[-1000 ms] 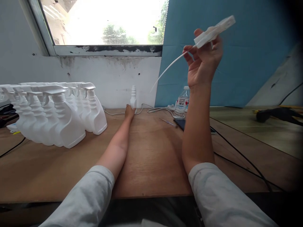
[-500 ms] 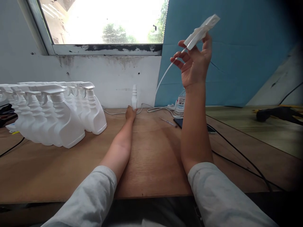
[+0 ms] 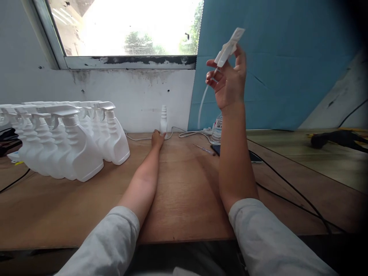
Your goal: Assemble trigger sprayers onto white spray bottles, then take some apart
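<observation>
White spray top (image 3: 229, 50) moved left, pinched by the right hand (image 3: 230, 82) at upper right. The left hand (image 3: 157, 138) curls around a white bottle (image 3: 163, 120) near the middle; I can't see inside.

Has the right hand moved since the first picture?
Yes: the right hand has shifted left in the picture, nearer the blue sheet's left edge.

Plastic, Wood and Cloth

Smooth white plastic is seen in the spray bottles (image 3: 83, 153) at left, the ribbed bottle (image 3: 163, 122) at centre and the sprayer head (image 3: 228, 51) at upper right. The tabletop (image 3: 186, 199) is surfaced in smooth wood. Matt cloth is shown by the 2 sleeves (image 3: 106, 237) below. Flaking paint is seen on the window frame (image 3: 83, 62).
</observation>
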`<state>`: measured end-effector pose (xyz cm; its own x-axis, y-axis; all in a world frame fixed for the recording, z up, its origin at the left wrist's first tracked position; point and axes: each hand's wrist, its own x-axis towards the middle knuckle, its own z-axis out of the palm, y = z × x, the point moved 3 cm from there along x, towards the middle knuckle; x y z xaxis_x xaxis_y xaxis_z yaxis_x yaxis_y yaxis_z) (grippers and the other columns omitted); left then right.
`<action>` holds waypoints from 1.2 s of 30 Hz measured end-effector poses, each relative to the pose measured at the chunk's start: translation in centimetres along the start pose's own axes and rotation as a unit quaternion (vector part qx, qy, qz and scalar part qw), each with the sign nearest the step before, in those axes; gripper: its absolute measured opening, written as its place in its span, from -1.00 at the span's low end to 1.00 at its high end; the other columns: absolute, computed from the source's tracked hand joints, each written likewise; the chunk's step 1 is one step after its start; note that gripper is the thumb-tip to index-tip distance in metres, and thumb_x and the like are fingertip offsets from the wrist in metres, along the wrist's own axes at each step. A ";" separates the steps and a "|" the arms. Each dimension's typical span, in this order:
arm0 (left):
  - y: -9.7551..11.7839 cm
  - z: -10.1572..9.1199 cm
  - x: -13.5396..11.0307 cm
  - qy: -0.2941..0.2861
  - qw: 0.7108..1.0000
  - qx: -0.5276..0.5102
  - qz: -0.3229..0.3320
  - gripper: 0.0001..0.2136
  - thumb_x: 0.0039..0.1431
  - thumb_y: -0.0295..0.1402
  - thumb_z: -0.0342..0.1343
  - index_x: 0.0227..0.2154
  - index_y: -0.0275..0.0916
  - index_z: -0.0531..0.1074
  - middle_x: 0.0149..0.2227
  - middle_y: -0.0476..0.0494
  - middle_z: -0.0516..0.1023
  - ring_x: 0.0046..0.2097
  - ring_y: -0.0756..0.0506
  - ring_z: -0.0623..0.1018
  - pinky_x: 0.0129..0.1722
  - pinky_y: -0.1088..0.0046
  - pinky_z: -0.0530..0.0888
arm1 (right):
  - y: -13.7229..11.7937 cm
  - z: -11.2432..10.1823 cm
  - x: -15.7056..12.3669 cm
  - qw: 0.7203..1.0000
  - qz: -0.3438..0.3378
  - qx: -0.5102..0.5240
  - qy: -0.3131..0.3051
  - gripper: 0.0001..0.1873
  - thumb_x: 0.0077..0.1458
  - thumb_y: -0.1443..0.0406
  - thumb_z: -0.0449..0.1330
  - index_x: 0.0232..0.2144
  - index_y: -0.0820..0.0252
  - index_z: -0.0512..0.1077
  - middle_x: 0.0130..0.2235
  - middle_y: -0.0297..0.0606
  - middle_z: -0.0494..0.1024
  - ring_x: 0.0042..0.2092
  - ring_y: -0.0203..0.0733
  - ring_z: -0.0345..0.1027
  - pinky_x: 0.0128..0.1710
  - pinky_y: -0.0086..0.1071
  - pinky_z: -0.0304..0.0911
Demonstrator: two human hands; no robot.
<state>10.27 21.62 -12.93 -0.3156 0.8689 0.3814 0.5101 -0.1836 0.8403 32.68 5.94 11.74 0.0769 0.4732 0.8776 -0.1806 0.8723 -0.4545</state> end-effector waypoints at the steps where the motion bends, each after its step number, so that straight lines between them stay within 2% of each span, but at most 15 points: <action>1: -0.1 -0.3 0.0 0.009 1.000 -0.018 -0.002 -0.74 0.17 -0.23 0.20 -0.18 -0.29 0.37 -0.04 -0.34 0.51 0.06 -0.20 0.49 0.03 0.31 0.34 | 0.6 -0.1 0.1 0.999 0.026 -0.039 -0.005 -0.49 0.25 0.19 0.11 0.15 -0.04 -0.01 -0.19 -0.33 0.49 -0.40 -0.35 0.24 -0.37 -0.39 0.17; 4: -0.2 -1.1 0.1 0.020 0.996 -0.085 -0.023 -0.76 0.27 -0.22 0.09 -0.17 -0.31 0.37 -0.08 -0.25 0.51 -0.04 -0.12 0.51 -0.03 0.32 0.39 | 3.7 -0.5 0.1 0.978 0.126 -0.161 -0.030 -0.60 0.36 0.17 0.00 0.16 0.05 0.01 -0.35 -0.40 0.46 -0.49 -0.40 0.11 -0.49 -0.47 0.03; 6: -0.2 -1.3 0.2 0.003 0.989 -0.140 -0.047 -0.74 0.31 -0.19 0.02 -0.17 -0.31 0.37 -0.17 -0.21 0.53 -0.17 -0.08 0.54 -0.16 0.39 0.43 | 6.4 -0.7 -0.7 0.953 0.195 -0.223 -0.066 -0.61 0.29 0.15 0.11 0.04 0.23 0.15 -0.46 -0.41 0.45 -0.53 -0.42 0.08 -0.54 -0.49 -0.01; 8: -0.1 -1.1 0.3 -0.042 0.976 -0.201 -0.073 -0.66 0.35 -0.10 -0.11 -0.19 -0.30 0.37 -0.27 -0.19 0.54 -0.32 -0.04 0.55 -0.31 0.47 0.43 | 9.3 -0.6 -2.2 0.913 0.255 -0.292 -0.129 -0.70 0.20 0.18 0.23 -0.20 0.34 0.34 -0.53 -0.35 0.45 -0.53 -0.44 0.12 -0.54 -0.51 0.03; 11: 0.6 -0.7 0.0 -0.152 0.938 -0.292 -0.106 -0.42 0.32 0.11 -0.31 -0.22 -0.31 0.40 -0.35 -0.23 0.55 -0.43 -0.04 0.54 -0.43 0.49 0.42 | 13.3 -0.2 -4.9 0.841 0.319 -0.375 -0.226 -0.74 0.17 0.26 0.25 -0.45 0.39 0.42 -0.55 -0.27 0.45 -0.53 -0.43 0.18 -0.50 -0.50 0.12; 12: 0.8 -0.6 -0.2 -0.192 0.922 -0.317 -0.115 -0.35 0.29 0.17 -0.36 -0.22 -0.32 0.41 -0.34 -0.26 0.55 -0.43 -0.06 0.55 -0.45 0.47 0.43 | 14.4 0.0 -5.7 0.818 0.334 -0.394 -0.254 -0.73 0.18 0.27 0.23 -0.45 0.41 0.44 -0.51 -0.22 0.48 -0.50 -0.40 0.24 -0.46 -0.48 0.19; 14: 1.2 -0.5 -0.7 -0.264 0.888 -0.353 -0.128 -0.25 0.21 0.26 -0.39 -0.23 -0.33 0.44 -0.33 -0.31 0.57 -0.42 -0.09 0.56 -0.47 0.45 0.45 | 16.2 0.4 -7.2 0.778 0.354 -0.422 -0.303 -0.74 0.22 0.23 0.19 -0.28 0.41 0.48 -0.27 -0.14 0.54 -0.31 -0.25 0.40 -0.29 -0.39 0.35; 17: 1.5 -0.1 -1.4 -0.334 0.852 -0.378 -0.141 -0.31 0.22 0.23 -0.26 -0.22 -0.35 0.47 -0.37 -0.30 0.57 -0.47 -0.07 0.54 -0.50 0.46 0.44 | 18.0 1.0 -8.7 0.738 0.364 -0.447 -0.351 -0.61 0.25 0.17 0.17 0.03 0.28 0.39 0.04 -0.14 0.44 -0.01 -0.08 0.40 -0.05 -0.16 0.40; 21: 1.1 0.4 -1.7 -0.353 0.841 -0.386 -0.137 -0.69 0.29 -0.15 0.07 -0.25 -0.37 0.46 -0.45 -0.11 0.49 -0.52 0.05 0.45 -0.51 0.57 0.41 | 19.0 1.4 -10.0 0.726 0.354 -0.464 -0.364 -0.59 0.24 0.16 0.18 0.04 0.29 0.38 0.06 -0.16 0.43 0.01 -0.04 0.39 -0.04 -0.14 0.39; 24: 0.7 0.7 -1.7 -0.352 0.843 -0.386 -0.130 -0.75 0.30 -0.25 0.09 -0.12 -0.35 0.43 -0.25 -0.13 0.51 -0.32 0.01 0.52 -0.33 0.45 0.52 | 18.9 1.5 -10.9 0.737 0.344 -0.469 -0.343 -0.60 0.22 0.15 0.19 0.01 0.30 0.41 0.03 -0.18 0.44 -0.01 -0.04 0.39 -0.06 -0.17 0.39; 26: 0.5 0.7 -1.7 -0.353 0.842 -0.388 -0.125 -0.73 0.31 -0.25 0.09 -0.05 -0.33 0.40 -0.13 -0.16 0.50 -0.21 -0.04 0.53 -0.25 0.35 0.55 | 18.3 1.3 -11.3 0.749 0.343 -0.470 -0.316 -0.58 0.14 0.10 0.26 -0.09 0.30 0.47 -0.09 -0.20 0.50 -0.05 -0.07 0.40 -0.11 -0.30 0.37; 29: 0.4 0.7 -1.9 -0.354 0.838 -0.397 -0.118 -0.77 0.28 -0.36 0.11 -0.05 -0.34 0.40 -0.25 -0.12 0.51 -0.33 0.02 0.51 -0.35 0.47 0.51 | 16.9 0.3 -11.8 0.755 0.376 -0.456 -0.285 -0.49 -0.03 -0.04 0.34 -0.25 0.31 0.52 -0.40 -0.26 0.47 -0.25 -0.16 0.40 -0.33 -0.43 0.28; 31: 0.6 0.6 -2.1 -0.359 0.832 -0.406 -0.114 -0.76 0.24 -0.48 0.12 -0.03 -0.34 0.41 -0.35 -0.07 0.50 -0.43 0.06 0.48 -0.43 0.54 0.45 | 16.0 -0.7 -11.8 0.741 0.428 -0.433 -0.283 -0.42 -0.05 -0.10 0.33 -0.26 0.31 0.48 -0.51 -0.31 0.38 -0.42 -0.25 0.33 -0.45 -0.44 0.24; 33: 0.8 0.6 -2.2 -0.371 0.825 -0.410 -0.115 -0.73 0.20 -0.53 0.11 -0.03 -0.37 0.42 -0.38 -0.09 0.50 -0.45 0.06 0.48 -0.46 0.56 0.43 | 15.2 -1.8 -11.8 0.719 0.484 -0.412 -0.283 -0.41 -0.04 -0.10 0.33 -0.23 0.31 0.43 -0.53 -0.32 0.35 -0.50 -0.32 0.27 -0.49 -0.42 0.28; 36: 1.0 0.4 -2.3 -0.382 0.824 -0.399 -0.128 -0.78 0.27 -0.41 0.10 -0.06 -0.38 0.43 -0.28 -0.14 0.52 -0.36 0.01 0.52 -0.39 0.49 0.49 | 14.5 -3.6 -11.8 0.681 0.547 -0.401 -0.274 -0.50 0.09 0.01 0.29 -0.15 0.32 0.37 -0.45 -0.27 0.41 -0.48 -0.31 0.34 -0.42 -0.37 0.39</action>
<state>11.84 19.65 -13.11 0.4201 0.9059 0.0540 -0.2791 0.0723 0.9576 32.65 13.42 -5.71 -0.0903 0.9693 -0.2289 0.7759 -0.0756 -0.6263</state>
